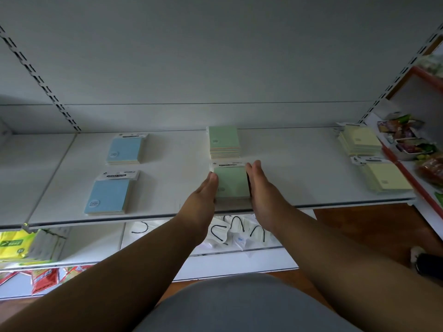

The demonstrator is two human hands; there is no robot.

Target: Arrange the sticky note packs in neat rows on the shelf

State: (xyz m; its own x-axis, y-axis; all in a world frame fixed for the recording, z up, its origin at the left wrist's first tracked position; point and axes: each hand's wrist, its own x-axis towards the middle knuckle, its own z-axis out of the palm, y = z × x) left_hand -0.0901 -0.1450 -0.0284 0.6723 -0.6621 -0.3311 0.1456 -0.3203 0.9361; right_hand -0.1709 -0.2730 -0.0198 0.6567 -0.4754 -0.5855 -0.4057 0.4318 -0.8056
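Note:
On the white shelf (167, 188) lie stacks of sticky note packs in three columns. Two blue stacks are at the left, one at the back (125, 149) and one at the front (109, 195). In the middle a green stack (224, 140) sits at the back, and another green stack (231, 183) lies in front of it. My left hand (201, 200) presses flat against that front stack's left side and my right hand (260, 195) against its right side, fingers straight. Two yellow stacks are at the right, back (359, 140) and front (386, 176).
A lower shelf holds white face masks (230, 231) under my wrists. Yellow and red packets (21, 248) lie at the lower left. A neighbouring red-edged shelf (407, 173) at the right carries snack bags (407, 137). Slotted uprights stand at both sides of the back panel.

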